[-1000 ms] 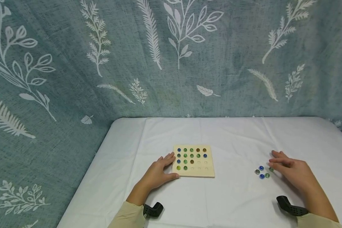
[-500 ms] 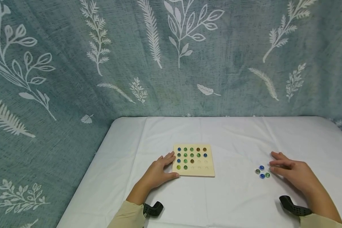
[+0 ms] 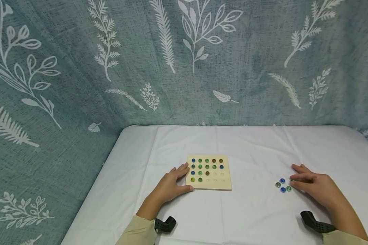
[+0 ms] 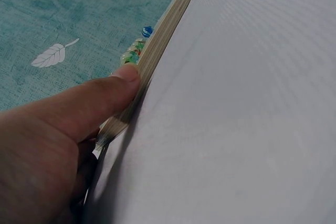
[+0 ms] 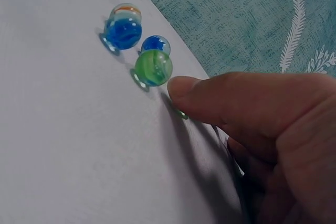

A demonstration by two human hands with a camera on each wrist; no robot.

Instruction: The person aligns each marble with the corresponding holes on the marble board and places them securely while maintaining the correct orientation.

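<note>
A pale wooden marble board (image 3: 214, 184) lies on the white cloth, its dimples partly filled with blue, green and brown marbles. My left hand (image 3: 168, 186) holds the board at its near left corner, fingers on the left side and thumb (image 4: 123, 80) on the front edge. Right of the board, my right hand (image 3: 316, 185) pinches a green marble (image 3: 292, 181) between thumb and fingers; most of it is hidden. Beside those fingertips lie loose marbles: a green one (image 5: 154, 67), two blue ones, one of them this blue marble (image 5: 124, 31), and a greyish one (image 3: 277, 184).
White cloth (image 3: 248, 211) covers the table. A teal leaf-print curtain (image 3: 248, 85) hangs behind and to the left. Each wrist wears a black camera mount, such as the left mount (image 3: 165, 224). Vacant dimples show at the board's near right.
The right fingers have come closer together around the green marble, which is now mostly covered. The left hand, the board and the other marbles keep their places.
</note>
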